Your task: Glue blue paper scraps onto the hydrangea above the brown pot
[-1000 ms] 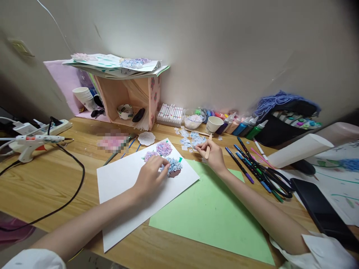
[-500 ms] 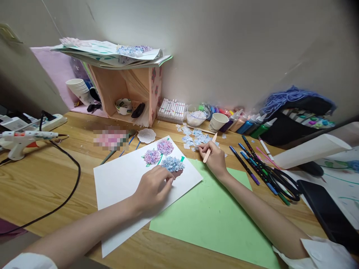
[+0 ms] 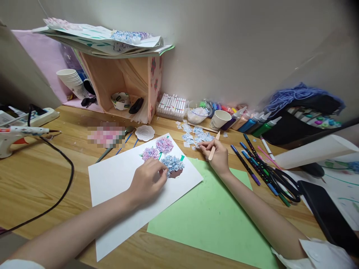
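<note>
A white sheet of paper (image 3: 112, 194) carries two pink-purple paper flower heads (image 3: 164, 145) and a blue flower head (image 3: 172, 163) above a brown patch (image 3: 177, 173). My left hand (image 3: 147, 179) rests over the sheet, its thumb and fingers pinched at the lower left edge of the blue head; whatever they hold is too small to make out. A wooden craft stick (image 3: 214, 147) is held in my right hand (image 3: 218, 156), between the fingers and the palm side. That hand's fingertips reach the small pale-blue paper pieces (image 3: 198, 135) strewn on the table.
Green paper (image 3: 213, 220) lies partly under the white sheet. Pens (image 3: 245, 164), black scissors (image 3: 284, 185) and a phone (image 3: 325, 209) are on the right. A paper cup (image 3: 220, 119), paint bottles (image 3: 254, 121) and markers (image 3: 171, 105) line the back. A glue gun (image 3: 25, 130) lies left.
My left hand has shifted slightly left, showing more of the brown patch. My right hand stays by the blue pieces with the stick tilted a little differently. The view has moved slightly.
</note>
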Available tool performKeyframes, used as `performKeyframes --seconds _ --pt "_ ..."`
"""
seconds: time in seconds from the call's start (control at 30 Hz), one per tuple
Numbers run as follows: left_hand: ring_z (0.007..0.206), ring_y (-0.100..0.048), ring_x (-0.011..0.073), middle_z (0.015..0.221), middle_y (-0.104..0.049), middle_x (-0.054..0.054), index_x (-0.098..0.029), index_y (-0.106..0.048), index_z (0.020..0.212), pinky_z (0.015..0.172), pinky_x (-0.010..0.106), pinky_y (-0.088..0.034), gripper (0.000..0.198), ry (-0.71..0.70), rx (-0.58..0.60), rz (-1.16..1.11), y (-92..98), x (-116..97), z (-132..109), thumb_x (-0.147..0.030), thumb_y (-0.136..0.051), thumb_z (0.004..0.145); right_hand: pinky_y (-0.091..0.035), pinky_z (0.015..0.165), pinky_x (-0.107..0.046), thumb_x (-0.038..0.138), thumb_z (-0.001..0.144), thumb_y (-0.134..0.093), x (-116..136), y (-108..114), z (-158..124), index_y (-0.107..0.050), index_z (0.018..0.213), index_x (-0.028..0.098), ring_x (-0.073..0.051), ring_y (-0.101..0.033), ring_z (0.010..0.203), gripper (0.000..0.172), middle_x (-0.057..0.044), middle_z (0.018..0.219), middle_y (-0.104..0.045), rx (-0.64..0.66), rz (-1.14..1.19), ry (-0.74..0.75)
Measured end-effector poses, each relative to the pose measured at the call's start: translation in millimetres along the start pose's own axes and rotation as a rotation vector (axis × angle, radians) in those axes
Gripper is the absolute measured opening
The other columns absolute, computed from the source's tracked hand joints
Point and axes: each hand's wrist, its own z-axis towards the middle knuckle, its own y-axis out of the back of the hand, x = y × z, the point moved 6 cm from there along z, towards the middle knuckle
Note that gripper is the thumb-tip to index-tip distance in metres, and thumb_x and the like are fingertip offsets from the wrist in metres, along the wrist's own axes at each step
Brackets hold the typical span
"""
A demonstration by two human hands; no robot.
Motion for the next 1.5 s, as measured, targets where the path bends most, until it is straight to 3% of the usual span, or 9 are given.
performKeyframes --seconds 0.27,0.5,0.63,0.97,1.13,1.37,1.5 --pt "0.069 -0.05 0.0161 0.07 -0.061 0.003 -0.019 -0.058 0.081 0.063 0.03 -0.038 0.014 -0.182 0.034 0.068 -4.9 -19.2 -5.3 -0.014 -0.046 0.086 -0.053 0.073 -0.039 0.041 0.071 -0.071 -4.2 -1.0 0.7 -0.044 0.066 0.022 -0.024 -0.069 0.082 0.033 -0.008 0.082 -0.071 0.022 0.018 -0.049" --pt "0.07 -0.051 0.0167 0.073 -0.062 0.004 -0.019 -0.057 0.084 0.062 0.031 -0.038 0.014 -0.392 0.231 0.076 -14.5 -41.0 -13.9 -0.017 -0.044 0.088 -0.049 0.065 -0.033 0.039 0.07 -0.072 7.3 -5.4 -2.6 -0.042 0.063 0.023 -0.02 -0.064 0.07 0.035 -0.003 0.074 -0.066 0.059 -0.157 0.048" --pt "0.068 -0.05 0.0165 0.072 -0.061 0.004 -0.019 -0.056 0.083 0.061 0.031 -0.037 0.013 -0.446 0.275 0.076 -18.1 -45.2 -16.1 -0.016 -0.044 0.087 -0.049 0.066 -0.033 0.036 0.072 -0.069 9.7 -8.5 -2.9 -0.042 0.065 0.023 -0.021 -0.064 0.072 0.031 -0.004 0.075 -0.066 0.111 -0.156 0.077" --pt "0.071 -0.051 0.016 0.072 -0.062 0.003 -0.018 -0.059 0.081 0.066 0.029 -0.039 0.012 -0.22 0.135 -0.009 -13.7 -19.8 -3.7 -0.015 -0.048 0.085 -0.057 0.075 -0.04 0.044 0.073 -0.07 -4.8 -11.0 0.1 -0.043 0.067 0.023 -0.022 -0.07 0.083 0.035 -0.003 0.078 -0.069 0.13 0.199 -0.073" --pt "0.07 -0.052 0.0159 0.071 -0.061 0.003 -0.018 -0.059 0.08 0.067 0.029 -0.039 0.015 -0.113 0.086 -0.007 -10.2 -14.0 -1.8 -0.018 -0.047 0.087 -0.058 0.077 -0.042 0.045 0.071 -0.072 -2.0 -13.2 -1.5 -0.042 0.068 0.023 -0.027 -0.066 0.103 0.037 -0.006 0.085 -0.07 0.169 0.261 -0.054" --pt "0.074 -0.053 0.0157 0.077 -0.062 0.001 -0.019 -0.059 0.079 0.07 0.029 -0.04 0.022 0.159 -0.105 -0.063 9.6 6.7 4.8 -0.024 -0.042 0.092 -0.056 0.077 -0.041 0.042 0.067 -0.076 11.7 -7.4 -3.3 -0.043 0.066 0.022 -0.025 -0.07 0.084 0.039 -0.005 0.077 -0.07 0.12 0.198 -0.026" --pt "0.077 -0.052 0.0159 0.081 -0.062 0.001 -0.02 -0.059 0.083 0.07 0.029 -0.04 0.018 0.166 -0.104 -0.093 11.3 7.4 6.8 -0.027 -0.046 0.092 -0.056 0.072 -0.039 0.042 0.062 -0.08 35.5 -23.4 -18.7 -0.043 0.064 0.022 -0.025 -0.071 0.081 0.042 -0.005 0.073 -0.071 0.239 0.299 -0.116"
